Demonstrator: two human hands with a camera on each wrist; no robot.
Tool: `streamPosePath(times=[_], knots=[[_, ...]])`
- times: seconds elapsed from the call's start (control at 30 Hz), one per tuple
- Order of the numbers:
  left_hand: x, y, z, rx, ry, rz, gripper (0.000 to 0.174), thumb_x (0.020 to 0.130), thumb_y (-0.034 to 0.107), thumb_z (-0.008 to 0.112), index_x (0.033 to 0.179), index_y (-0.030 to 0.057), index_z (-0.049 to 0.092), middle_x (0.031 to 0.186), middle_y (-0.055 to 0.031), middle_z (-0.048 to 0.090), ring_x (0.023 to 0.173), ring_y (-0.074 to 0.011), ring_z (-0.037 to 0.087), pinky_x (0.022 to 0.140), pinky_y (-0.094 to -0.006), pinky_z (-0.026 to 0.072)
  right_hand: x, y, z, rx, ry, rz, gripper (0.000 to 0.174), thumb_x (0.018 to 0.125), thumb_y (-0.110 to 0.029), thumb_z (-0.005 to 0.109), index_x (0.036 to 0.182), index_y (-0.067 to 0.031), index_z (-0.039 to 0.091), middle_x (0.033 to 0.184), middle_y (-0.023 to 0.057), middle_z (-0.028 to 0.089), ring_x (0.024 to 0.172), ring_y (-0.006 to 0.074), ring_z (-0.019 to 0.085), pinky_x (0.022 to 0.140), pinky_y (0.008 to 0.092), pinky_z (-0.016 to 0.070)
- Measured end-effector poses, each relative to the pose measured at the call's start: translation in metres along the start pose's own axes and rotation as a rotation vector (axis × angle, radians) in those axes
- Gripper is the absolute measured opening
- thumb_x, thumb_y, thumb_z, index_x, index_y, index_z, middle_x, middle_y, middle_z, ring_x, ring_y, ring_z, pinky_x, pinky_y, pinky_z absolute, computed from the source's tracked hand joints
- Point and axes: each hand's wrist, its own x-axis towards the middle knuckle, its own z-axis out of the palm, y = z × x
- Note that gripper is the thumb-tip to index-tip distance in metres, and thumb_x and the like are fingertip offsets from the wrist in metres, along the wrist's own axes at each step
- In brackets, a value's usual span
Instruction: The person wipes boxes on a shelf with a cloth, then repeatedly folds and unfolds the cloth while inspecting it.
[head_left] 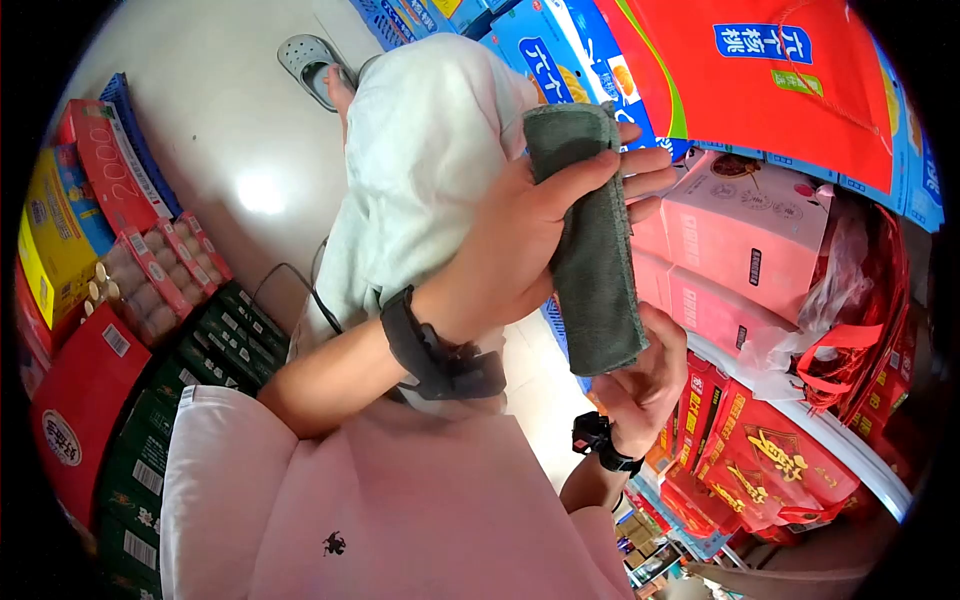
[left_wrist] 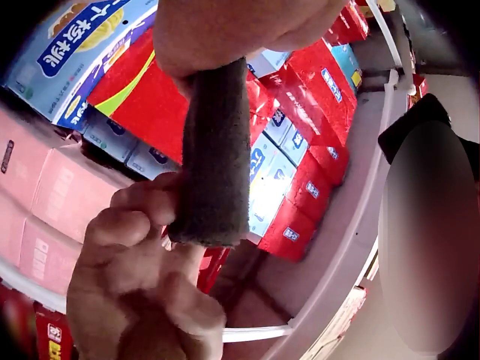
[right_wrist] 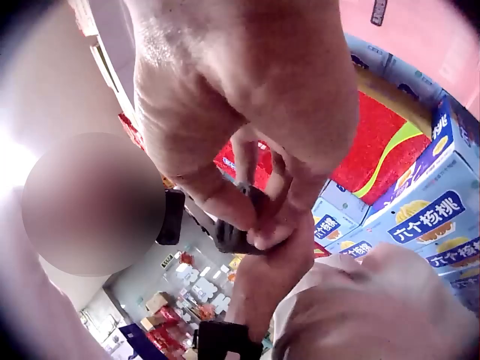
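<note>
A dark grey-green folded cloth point(head_left: 598, 240) with stitched edges hangs as a long, narrow strip in front of the knees. My left hand point(head_left: 525, 225) grips its upper part, thumb across the front and fingers extending behind it. At the lower end, the curled fingers of my right hand point(head_left: 650, 375) hold the edge. From the left wrist view, the cloth point(left_wrist: 216, 157) drops below my left hand point(left_wrist: 232, 34), and my right hand point(left_wrist: 142, 270) meets its lower left side. The right wrist view shows my right hand point(right_wrist: 247, 97) largely covering the cloth point(right_wrist: 241, 221).
Blue drink cartons point(head_left: 555, 65), a red bag point(head_left: 750, 70) and pink boxes point(head_left: 740, 235) are stacked at the right, above red gift packs point(head_left: 775, 460) and a white shelf edge point(head_left: 850, 450). Green boxes point(head_left: 140, 440) and a red box point(head_left: 90, 385) stand at the left.
</note>
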Motion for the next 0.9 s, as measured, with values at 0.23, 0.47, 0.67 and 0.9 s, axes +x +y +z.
streamPosePath(times=[0.23,0.47,0.67,0.9], knots=[[-0.002,-0.001,-0.001,-0.070,0.009,-0.141,0.030,0.109,0.017,0.056,0.133,-0.0007,0.054,0.143,-0.0191,0.065,0.135,-0.0303,0.061,0.111,-0.0433,0.0510,0.005,-0.001,-0.014,-0.564,-0.062,-0.296,0.059,0.071,0.023,0.067,0.126,0.0028,0.067,0.114,0.0187,0.068,0.106,0.0270,0.068,0.090,0.0346,0.0553],[-0.004,-0.001,-0.004,-0.036,-0.002,-0.145,0.048,0.110,0.026,0.056,0.150,-0.0001,0.046,0.153,-0.0186,0.058,0.136,-0.0285,0.060,0.106,-0.0412,0.0541,0.018,-0.021,-0.002,-0.697,-0.048,-0.309,0.046,0.062,0.016,0.072,0.102,-0.0025,0.083,0.100,0.0159,0.068,0.087,0.0272,0.071,0.078,0.0341,0.0577],[0.002,-0.004,-0.005,-0.111,0.059,-0.147,0.032,0.107,0.017,0.059,0.133,-0.0011,0.055,0.139,-0.0197,0.067,0.130,-0.0298,0.064,0.109,-0.0429,0.0529,0.014,-0.026,-0.005,-0.799,-0.042,-0.339,0.043,0.059,0.011,0.079,0.099,-0.0061,0.084,0.104,0.0144,0.068,0.096,0.0295,0.069,0.084,0.0383,0.0567],[0.008,-0.012,-0.014,0.092,0.062,-0.084,0.040,0.107,0.018,0.059,0.142,-0.0011,0.053,0.143,-0.0173,0.066,0.129,-0.0280,0.066,0.104,-0.0410,0.0574,0.026,-0.039,0.002,-0.852,-0.102,-0.402,0.042,0.058,0.008,0.082,0.096,-0.0078,0.083,0.110,0.0135,0.069,0.107,0.0324,0.066,0.094,0.0447,0.0535]])
